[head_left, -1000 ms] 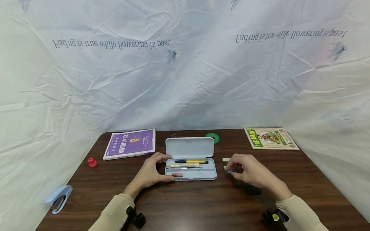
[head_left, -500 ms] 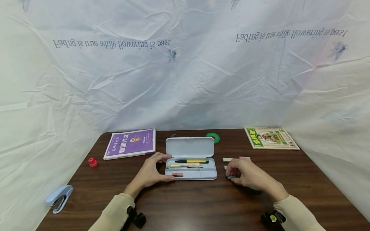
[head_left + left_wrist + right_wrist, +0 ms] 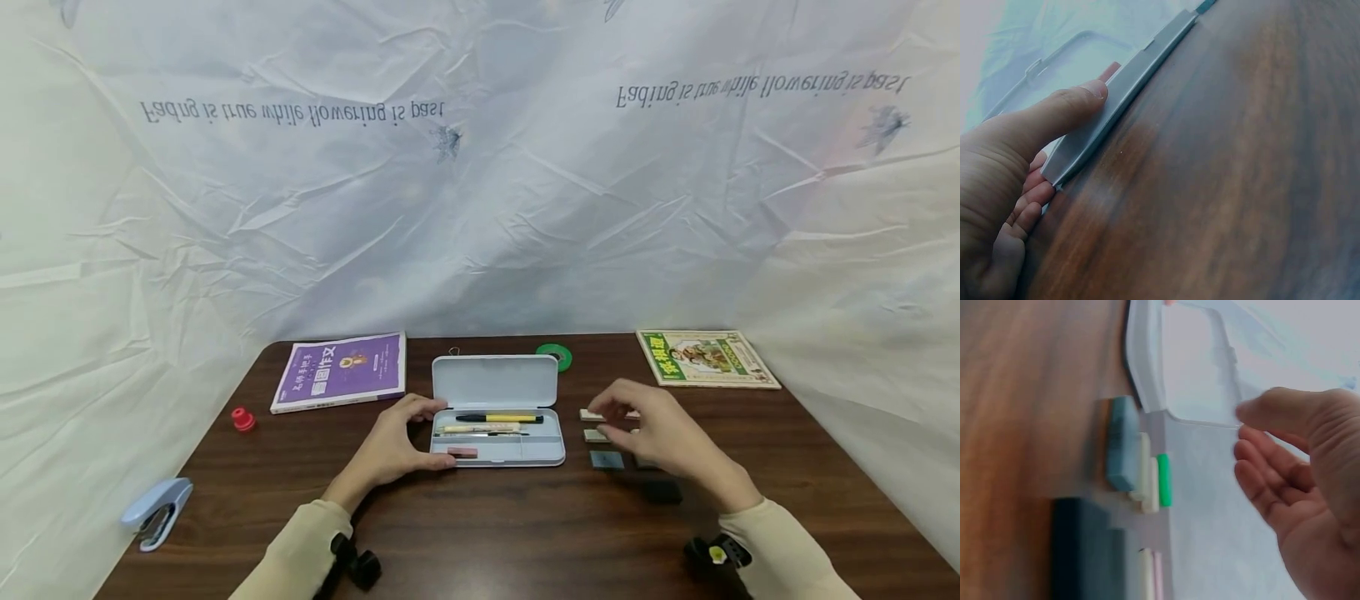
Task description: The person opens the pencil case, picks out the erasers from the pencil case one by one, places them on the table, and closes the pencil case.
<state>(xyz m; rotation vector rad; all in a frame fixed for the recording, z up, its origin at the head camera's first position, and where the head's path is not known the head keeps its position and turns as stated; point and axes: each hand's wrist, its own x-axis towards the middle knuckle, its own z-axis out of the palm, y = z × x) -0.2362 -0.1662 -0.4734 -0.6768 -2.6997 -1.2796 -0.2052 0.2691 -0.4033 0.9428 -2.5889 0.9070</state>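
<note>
My left hand [image 3: 393, 440] grips the left end of a pale blue pencil case [image 3: 542, 450], thumb at the front edge and fingers behind. Its lid [image 3: 495, 382] stands raised. Inside lie a yellow-and-black pen [image 3: 513, 418], slimmer pens and a small pink block [image 3: 462, 452]. To the right of the case, my right hand [image 3: 660, 427] hovers over several small eraser-like blocks, holding nothing. A blue-grey block [image 3: 607, 460] lies nearest the front left of that group, with a whitish block [image 3: 596, 435] behind it. The right wrist view shows the same blue-grey block [image 3: 1122, 447] below loosely bent fingers.
A dark block [image 3: 662, 492] lies beneath the right wrist. Behind the case is a green tape roll [image 3: 555, 357]. A purple book [image 3: 345, 371] and a red knobbed piece [image 3: 242, 419] are at left, a light blue stapler [image 3: 157, 512] front left, another book [image 3: 705, 358] back right.
My right hand moved the blue-grey block toward the front edge, let go of it beside the others, then rose and drew back. The left hand stayed on the pencil case.
</note>
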